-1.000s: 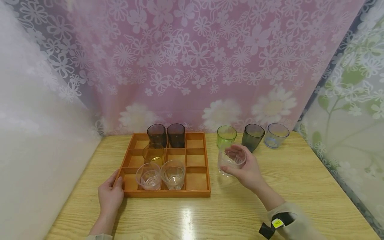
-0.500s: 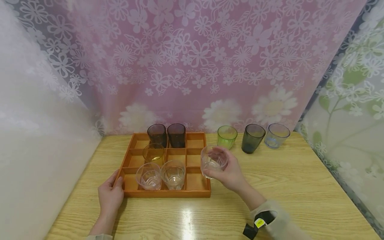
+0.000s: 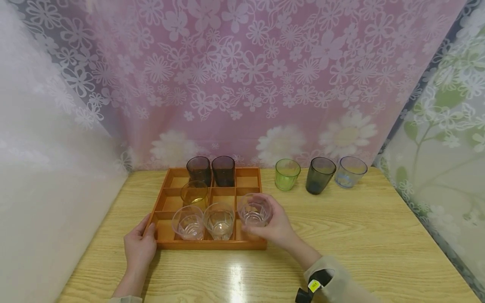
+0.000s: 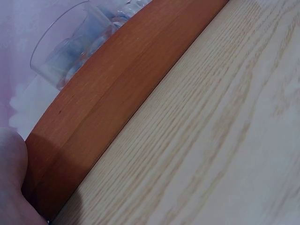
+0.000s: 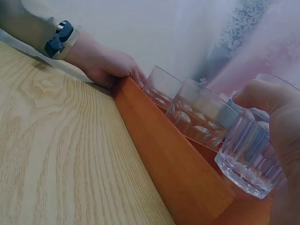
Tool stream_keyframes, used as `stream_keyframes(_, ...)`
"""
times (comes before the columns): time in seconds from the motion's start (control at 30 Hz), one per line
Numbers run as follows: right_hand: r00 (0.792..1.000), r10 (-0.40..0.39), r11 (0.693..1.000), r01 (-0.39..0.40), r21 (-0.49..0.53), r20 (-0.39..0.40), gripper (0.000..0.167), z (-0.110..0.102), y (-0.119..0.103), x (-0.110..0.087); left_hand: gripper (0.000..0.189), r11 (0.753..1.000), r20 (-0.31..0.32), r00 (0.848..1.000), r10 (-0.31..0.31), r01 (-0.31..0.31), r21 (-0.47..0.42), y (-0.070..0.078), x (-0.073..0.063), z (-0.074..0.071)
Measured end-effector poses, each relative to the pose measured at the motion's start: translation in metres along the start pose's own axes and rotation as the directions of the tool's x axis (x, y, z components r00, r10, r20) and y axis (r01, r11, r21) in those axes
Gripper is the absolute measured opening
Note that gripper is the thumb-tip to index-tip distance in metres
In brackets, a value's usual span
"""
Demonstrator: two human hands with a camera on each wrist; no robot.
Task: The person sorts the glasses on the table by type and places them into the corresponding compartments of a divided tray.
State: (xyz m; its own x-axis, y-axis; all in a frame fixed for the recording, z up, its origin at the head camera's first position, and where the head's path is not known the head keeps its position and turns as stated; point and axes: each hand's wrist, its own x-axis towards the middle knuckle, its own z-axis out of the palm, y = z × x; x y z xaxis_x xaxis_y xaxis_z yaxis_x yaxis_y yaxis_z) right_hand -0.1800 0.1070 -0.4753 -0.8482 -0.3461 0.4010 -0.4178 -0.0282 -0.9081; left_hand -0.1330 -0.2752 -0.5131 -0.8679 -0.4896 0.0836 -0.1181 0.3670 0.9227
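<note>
My right hand (image 3: 275,223) holds a clear glass (image 5: 248,154) by its side, thumb towards me and fingers behind. The glass is upright over the front right compartment of a wooden divided tray (image 3: 212,245), its base close to the front wall in the right wrist view. At the tray's front left corner my left hand (image 3: 140,244) grips the edge between thumb and fingers. Two more clear glasses, one at the left (image 3: 188,225) and one in the middle (image 3: 219,223), stand in the front row. Behind them are an amber glass (image 3: 194,195) and two dark glasses (image 3: 223,172).
On the table (image 3: 322,235) right of the tray, a green glass (image 3: 287,176), a dark grey glass (image 3: 319,179) and a blue-rimmed clear glass (image 3: 348,174) stand in a row near the back. A flowered curtain (image 3: 242,84) hangs behind the table.
My right hand has carried the clear glass leftwards from beside the tray to over its front right compartment, lowering it lately. My left hand has stayed at the tray's corner.
</note>
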Motion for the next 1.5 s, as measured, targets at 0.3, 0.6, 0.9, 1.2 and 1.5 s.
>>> stream_keyframes(0.3,1.000,0.019,0.999,-0.019,-0.029,0.024,0.084,0.006,0.004,-0.001,0.042,1.000,0.000,1.000,-0.005,0.005,0.001,0.001,0.000,-0.001)
stream_keyframes(0.6,0.996,0.077,0.992,-0.071,-0.108,0.049,0.087,0.006,0.005,-0.006,0.042,1.000,0.002,1.000,0.002,-0.002,-0.014,0.002,0.000,0.000)
stream_keyframes(0.9,0.992,0.094,0.991,-0.085,-0.104,0.087,0.093,0.004,0.006,-0.010,0.042,1.000,-0.001,1.000,0.004,-0.004,-0.012,0.001,0.001,0.000)
stream_keyframes(1.2,0.982,0.141,0.983,-0.124,-0.139,0.122,0.096,0.000,0.004,-0.010,0.042,1.000,-0.001,1.000,0.006,-0.006,-0.003,0.001,-0.001,0.000)
stream_keyframes(1.5,0.989,0.055,0.997,-0.046,-0.069,0.137,0.090,-0.013,0.000,-0.013,0.043,1.000,0.000,1.000,-0.006,0.006,0.016,0.004,-0.002,0.000)
